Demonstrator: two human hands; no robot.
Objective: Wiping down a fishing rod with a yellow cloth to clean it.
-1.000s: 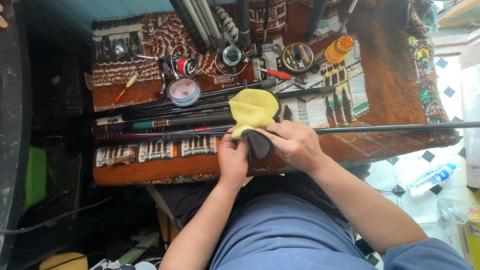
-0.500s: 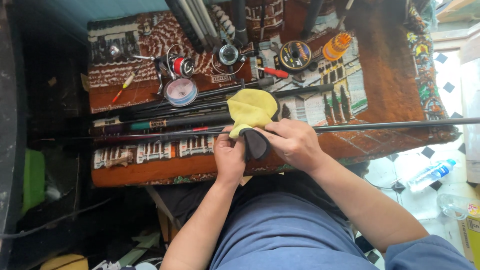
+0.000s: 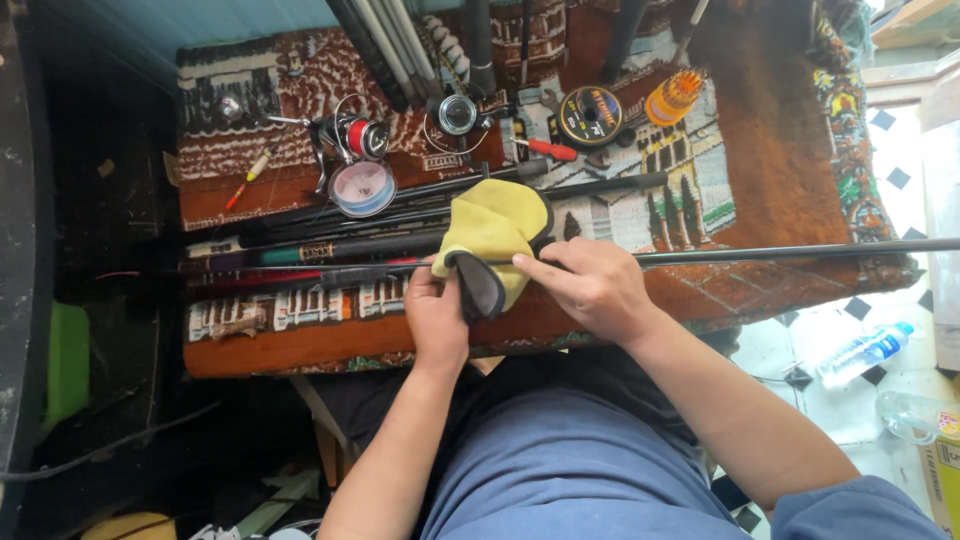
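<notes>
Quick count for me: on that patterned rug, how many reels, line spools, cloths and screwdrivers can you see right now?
Reels: 2, one with a red spool, one silver
Line spools: 2, pale one, dark one
Cloths: 1, yellow cloth at the left hand and right hand
Screwdrivers: 1, red-handled
Total: 6

One camera only, worn on my head. It looked steeply down over my lap onto the patterned rug [image 3: 780, 150], at arm's reach. My left hand [image 3: 437, 318] and right hand [image 3: 590, 290] sat mid-frame; floor tiles [image 3: 890, 125] showed at right.
</notes>
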